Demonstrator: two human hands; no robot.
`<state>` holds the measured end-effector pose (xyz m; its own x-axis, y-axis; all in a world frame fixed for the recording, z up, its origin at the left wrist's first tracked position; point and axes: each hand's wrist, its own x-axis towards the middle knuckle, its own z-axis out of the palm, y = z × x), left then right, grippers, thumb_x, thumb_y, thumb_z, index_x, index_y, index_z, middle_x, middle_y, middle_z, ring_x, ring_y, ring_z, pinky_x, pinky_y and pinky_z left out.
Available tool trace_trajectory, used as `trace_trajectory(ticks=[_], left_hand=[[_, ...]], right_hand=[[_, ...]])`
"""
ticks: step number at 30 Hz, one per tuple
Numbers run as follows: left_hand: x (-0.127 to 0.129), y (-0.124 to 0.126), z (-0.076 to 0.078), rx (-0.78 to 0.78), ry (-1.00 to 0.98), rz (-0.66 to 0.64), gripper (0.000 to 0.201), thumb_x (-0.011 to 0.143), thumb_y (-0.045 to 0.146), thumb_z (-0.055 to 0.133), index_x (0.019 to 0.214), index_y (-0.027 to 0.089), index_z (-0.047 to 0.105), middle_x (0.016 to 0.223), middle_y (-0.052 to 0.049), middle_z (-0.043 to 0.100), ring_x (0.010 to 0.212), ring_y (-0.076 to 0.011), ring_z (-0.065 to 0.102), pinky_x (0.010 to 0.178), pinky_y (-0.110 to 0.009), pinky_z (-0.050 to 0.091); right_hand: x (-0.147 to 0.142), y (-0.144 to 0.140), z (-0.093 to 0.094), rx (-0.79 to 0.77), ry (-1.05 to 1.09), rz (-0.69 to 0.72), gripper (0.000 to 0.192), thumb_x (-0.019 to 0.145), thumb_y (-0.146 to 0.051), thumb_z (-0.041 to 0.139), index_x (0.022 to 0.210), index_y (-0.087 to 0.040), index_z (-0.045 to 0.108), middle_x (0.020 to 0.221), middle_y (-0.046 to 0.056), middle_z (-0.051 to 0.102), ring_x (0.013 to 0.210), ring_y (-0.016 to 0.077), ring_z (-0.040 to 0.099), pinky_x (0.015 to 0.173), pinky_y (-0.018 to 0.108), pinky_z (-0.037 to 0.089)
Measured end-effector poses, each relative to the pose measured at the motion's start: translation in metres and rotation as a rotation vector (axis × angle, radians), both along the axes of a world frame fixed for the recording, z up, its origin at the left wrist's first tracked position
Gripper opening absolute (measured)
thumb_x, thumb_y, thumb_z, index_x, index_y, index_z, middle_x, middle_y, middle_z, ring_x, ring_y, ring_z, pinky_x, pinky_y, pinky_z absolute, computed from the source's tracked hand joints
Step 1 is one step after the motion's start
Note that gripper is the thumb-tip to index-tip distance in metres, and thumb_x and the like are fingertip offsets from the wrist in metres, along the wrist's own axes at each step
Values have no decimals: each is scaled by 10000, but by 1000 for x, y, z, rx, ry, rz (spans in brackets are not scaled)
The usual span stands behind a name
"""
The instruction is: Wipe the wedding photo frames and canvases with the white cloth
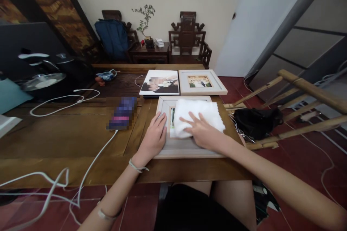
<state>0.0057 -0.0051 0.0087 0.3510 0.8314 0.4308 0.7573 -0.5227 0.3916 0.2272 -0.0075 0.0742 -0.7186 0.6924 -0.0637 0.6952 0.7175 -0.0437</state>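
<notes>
A picture frame [184, 150] with a pale wooden border lies flat near the front edge of the wooden table. My left hand [155, 135] rests on its left border, fingers laid out. A white cloth [210, 113] with a scalloped edge covers much of the picture behind the glass. On this cloth my right hand [202, 131] presses down with its fingers spread. Part of the picture [172, 122] shows at the cloth's left side; the remainder is hidden. Behind it lie a second framed photo [200, 81] and a photo panel [159, 82], side by side.
Left of the frame a phone [121, 113] lies with a white cable [94, 166] plugged in. A lidded pot [45, 81] and a kettle [69, 66] stand farther left. A bamboo rack [306, 92] and a black bag [257, 122] are to the right.
</notes>
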Motion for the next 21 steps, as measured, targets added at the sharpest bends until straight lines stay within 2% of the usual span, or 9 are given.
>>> trace_trajectory(ticks=[3,5,7,9,12,15,19,21], left_hand=[[2,-1,2,-4,2,15,434,918,200,330,1311,46,433,1375,-176,448,1354,-273,272,1095,-492,300],[2,-2,2,-10,4,22,435,920,202,323,1301,26,439,1371,-184,449,1355,-273,269,1100,-486,296],[2,-1,2,-13,3,21,434,923,205,315,1296,25,445,1372,-184,449,1358,-270,265,1104,-479,292],[1,0,1,-16,-11,15,430,929,211,304,1300,47,447,1378,-172,446,1362,-264,262,1104,-479,290],[1,1,-1,-29,-58,8,429,942,231,277,1307,78,442,1381,-163,446,1366,-254,260,1102,-491,287],[1,0,1,-57,-127,9,450,951,283,269,1323,80,420,1383,-174,438,1363,-250,272,1110,-484,265],[1,-4,10,-97,-235,-1,510,955,357,266,1398,107,298,1472,-162,304,1377,-231,243,1129,-443,227],[1,-5,13,-100,-269,-15,536,954,379,266,1419,114,248,1485,-157,277,1382,-228,229,1131,-429,218]], right_hand=[[3,-53,22,-207,7,38,628,675,32,406,1226,-233,550,1497,7,260,1362,360,169,1035,613,276],[1,-80,32,-286,7,45,605,691,12,425,1224,-245,550,1503,-7,239,1363,355,168,1042,601,283],[-5,-95,35,-297,2,66,556,696,-19,465,1196,-236,572,1505,0,232,1364,375,141,1046,626,251],[-12,-96,29,-259,13,86,518,697,-46,487,1175,-217,589,1508,14,222,1366,393,101,1045,655,207],[-22,-75,14,-190,47,57,537,716,-41,449,1203,-231,573,1505,8,240,1373,371,97,1045,651,196],[-32,-33,1,-82,33,-38,560,724,-15,413,1216,-233,569,1498,12,263,1372,362,119,1042,647,194],[-49,28,-4,95,-28,-89,478,756,-41,442,1184,-185,597,1492,44,277,1366,391,109,1043,659,157],[-59,49,-4,190,-32,-81,417,790,-65,444,1151,-174,623,1474,53,318,1362,397,117,1054,648,137]])
